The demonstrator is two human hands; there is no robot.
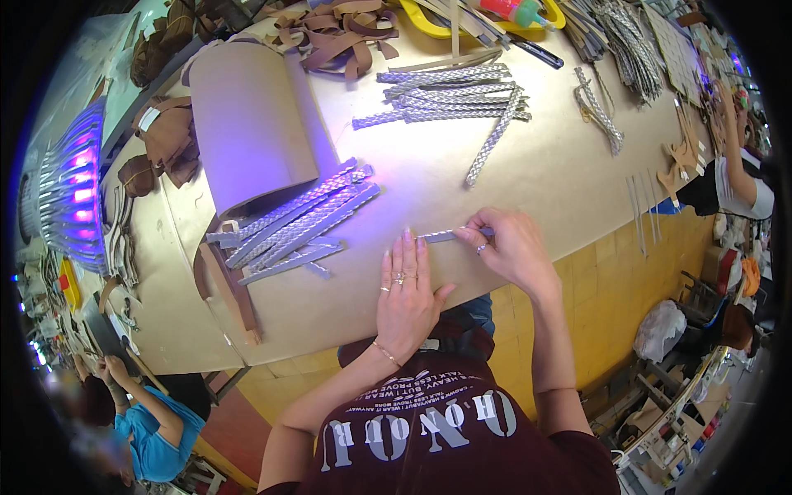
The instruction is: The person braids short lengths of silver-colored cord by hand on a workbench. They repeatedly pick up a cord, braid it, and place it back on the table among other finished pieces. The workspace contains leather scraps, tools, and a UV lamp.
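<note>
A short silver braided strap [440, 236] lies on the table near its front edge. My right hand [516, 247] pinches the strap's right end between thumb and fingers. Flat on the table, my left hand [406, 285] has its fingers stretched out, and the fingertips are at the strap's left end; whether they press on it I cannot tell. Left of that hand is a pile of braided straps [301, 219], some showing a plain grey side. Farther off, another bundle of silver braided straps [454, 92] is laid out, with one strap [493, 136] lying crosswise.
A large brown cardboard roll [252, 124] stands at the left, near a lit metal lamp [74, 186]. Brown strips [342, 33], a yellow tray [437, 25] and a cutter knife [538, 53] are at the back. Other people work at both sides, one in a blue shirt [157, 437].
</note>
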